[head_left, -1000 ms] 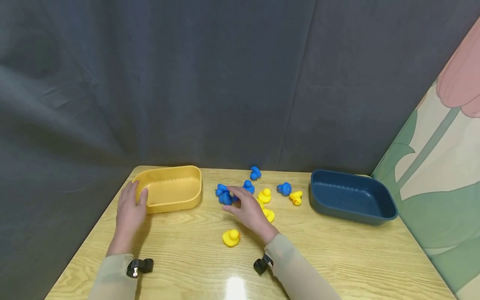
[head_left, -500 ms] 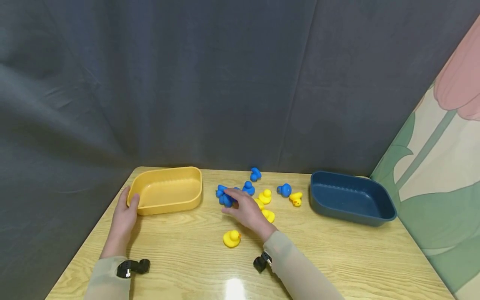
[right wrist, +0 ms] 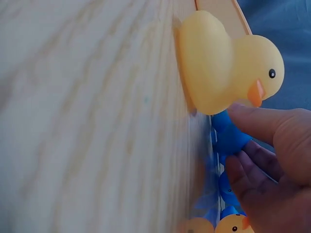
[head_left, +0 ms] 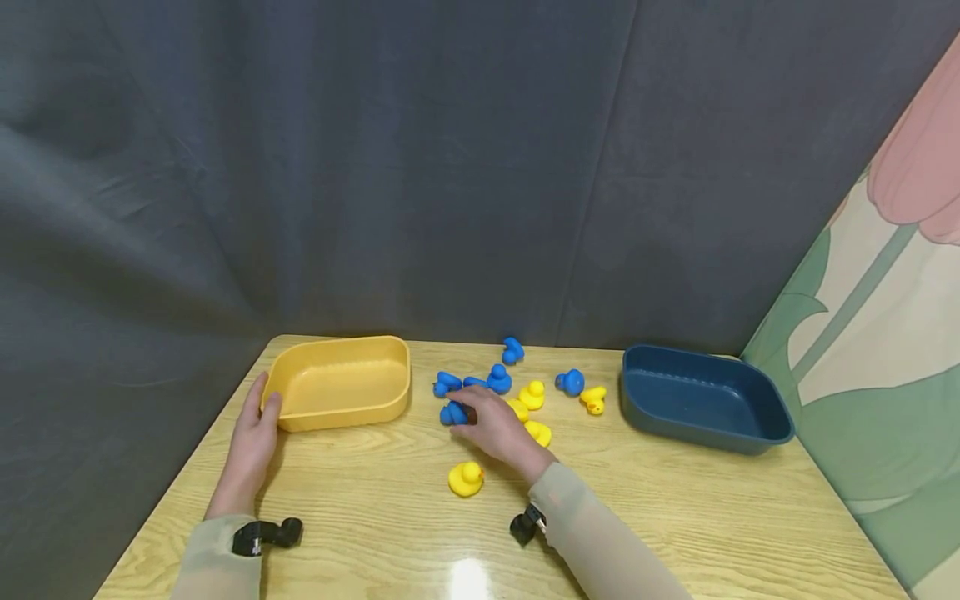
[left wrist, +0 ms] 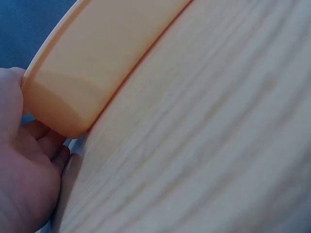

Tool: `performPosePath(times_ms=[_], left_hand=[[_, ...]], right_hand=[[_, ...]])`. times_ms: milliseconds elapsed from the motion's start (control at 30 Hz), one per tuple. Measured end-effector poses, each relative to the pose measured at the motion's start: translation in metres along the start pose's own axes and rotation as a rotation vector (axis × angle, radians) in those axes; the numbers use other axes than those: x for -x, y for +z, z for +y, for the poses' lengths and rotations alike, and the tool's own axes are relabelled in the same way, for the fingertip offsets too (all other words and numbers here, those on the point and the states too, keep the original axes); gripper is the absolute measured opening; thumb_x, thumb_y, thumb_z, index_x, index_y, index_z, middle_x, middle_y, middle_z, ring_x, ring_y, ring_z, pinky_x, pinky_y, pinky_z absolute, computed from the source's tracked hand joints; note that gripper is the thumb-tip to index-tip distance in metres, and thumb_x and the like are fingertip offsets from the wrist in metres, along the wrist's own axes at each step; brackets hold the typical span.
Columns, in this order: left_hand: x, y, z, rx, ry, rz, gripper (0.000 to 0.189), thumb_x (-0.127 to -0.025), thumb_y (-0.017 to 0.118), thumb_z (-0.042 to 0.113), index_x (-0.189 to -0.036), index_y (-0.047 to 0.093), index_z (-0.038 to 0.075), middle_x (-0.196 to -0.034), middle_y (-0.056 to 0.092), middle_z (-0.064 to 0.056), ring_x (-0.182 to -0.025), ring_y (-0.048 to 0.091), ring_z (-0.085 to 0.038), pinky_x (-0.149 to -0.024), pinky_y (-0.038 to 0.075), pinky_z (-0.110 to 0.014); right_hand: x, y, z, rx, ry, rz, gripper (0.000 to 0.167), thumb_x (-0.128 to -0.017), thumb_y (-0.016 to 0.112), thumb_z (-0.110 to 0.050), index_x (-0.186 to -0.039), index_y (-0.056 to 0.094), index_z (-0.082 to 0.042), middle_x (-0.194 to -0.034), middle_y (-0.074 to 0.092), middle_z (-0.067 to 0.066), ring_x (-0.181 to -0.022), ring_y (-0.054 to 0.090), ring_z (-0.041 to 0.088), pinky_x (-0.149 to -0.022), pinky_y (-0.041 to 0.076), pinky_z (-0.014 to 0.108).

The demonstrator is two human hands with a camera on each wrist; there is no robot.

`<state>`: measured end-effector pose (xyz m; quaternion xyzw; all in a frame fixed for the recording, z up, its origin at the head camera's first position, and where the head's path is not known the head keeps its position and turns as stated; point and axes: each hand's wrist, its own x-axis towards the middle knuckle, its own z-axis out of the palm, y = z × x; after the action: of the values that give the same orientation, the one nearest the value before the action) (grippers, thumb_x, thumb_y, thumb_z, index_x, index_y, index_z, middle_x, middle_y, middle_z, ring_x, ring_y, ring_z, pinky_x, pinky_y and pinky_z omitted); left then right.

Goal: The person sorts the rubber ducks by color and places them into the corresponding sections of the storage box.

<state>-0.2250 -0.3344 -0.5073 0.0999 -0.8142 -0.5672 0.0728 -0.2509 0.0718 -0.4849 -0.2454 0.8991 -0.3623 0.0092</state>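
Note:
In the head view my left hand (head_left: pixel 255 429) holds the left end of a yellow plastic tray (head_left: pixel 345 417). The left wrist view has the thumb side at the rim and fingers reaching behind the tray's corner (left wrist: pixel 68 107). My right hand (head_left: pixel 498 429) pinches a blue rubber duck (head_left: pixel 453 414) between thumb and fingertips, low over the table. In the right wrist view that blue duck (right wrist: pixel 232 138) is partly hidden behind a yellow duck (right wrist: pixel 206 63) and the thumb. Other blue ducks (head_left: pixel 447 383) and yellow ducks (head_left: pixel 533 395) lie around the right hand.
A dark blue tray (head_left: pixel 705 429) stands at the table's right. A yellow duck (head_left: pixel 466 479) sits nearer me. A blue duck (head_left: pixel 571 382) and a tipped yellow duck (head_left: pixel 594 400) lie towards the dark tray. A grey curtain (head_left: pixel 450 167) hangs behind the table.
My left hand has shifted down the yellow tray's left end, and the tray has slid slightly right. My right hand has drawn one blue duck a little towards me, away from its cluster.

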Motion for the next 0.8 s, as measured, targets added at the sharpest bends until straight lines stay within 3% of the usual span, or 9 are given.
performPosePath(times_ms=[233,433,600,800], left_hand=[[0.0,0.002,0.0,-0.031,0.021,0.006,0.072,-0.12,0.034,0.048,-0.18,0.002,0.024,-0.185,0.001,-0.012,-0.169,-0.003,-0.039,-0.134,0.003,-0.064],[0.001,0.003,-0.002,-0.007,0.028,0.04,0.074,-0.119,0.037,0.051,-0.18,0.008,0.022,-0.185,0.007,-0.012,-0.169,0.001,-0.036,-0.135,0.007,-0.059],[0.0,0.005,-0.001,0.028,0.033,0.055,0.073,-0.118,0.039,0.053,-0.18,0.012,0.023,-0.185,0.011,-0.01,-0.169,0.003,-0.033,-0.135,0.008,-0.055],[0.0,0.006,0.0,0.029,0.038,0.048,0.074,-0.118,0.039,0.054,-0.18,0.013,0.023,-0.184,0.012,-0.009,-0.169,0.004,-0.033,-0.136,0.008,-0.055]], right_hand=[[0.001,0.001,0.001,0.031,0.006,-0.042,0.054,-0.099,0.085,-0.011,-0.151,0.069,-0.01,-0.148,0.067,0.009,-0.142,0.058,0.032,-0.119,0.049,0.048],[0.003,0.001,0.002,0.047,-0.001,-0.05,0.05,-0.098,0.086,-0.01,-0.146,0.071,-0.009,-0.139,0.071,0.007,-0.12,0.064,0.025,-0.109,0.055,0.046],[0.007,-0.002,0.0,0.004,0.024,-0.009,0.05,-0.098,0.087,-0.013,-0.145,0.071,-0.008,-0.13,0.071,0.006,-0.109,0.065,0.021,-0.1,0.058,0.042],[0.007,-0.006,-0.01,-0.103,0.027,0.067,0.047,-0.1,0.086,-0.018,-0.143,0.072,-0.006,-0.123,0.074,0.005,-0.106,0.069,0.022,-0.095,0.062,0.039]])
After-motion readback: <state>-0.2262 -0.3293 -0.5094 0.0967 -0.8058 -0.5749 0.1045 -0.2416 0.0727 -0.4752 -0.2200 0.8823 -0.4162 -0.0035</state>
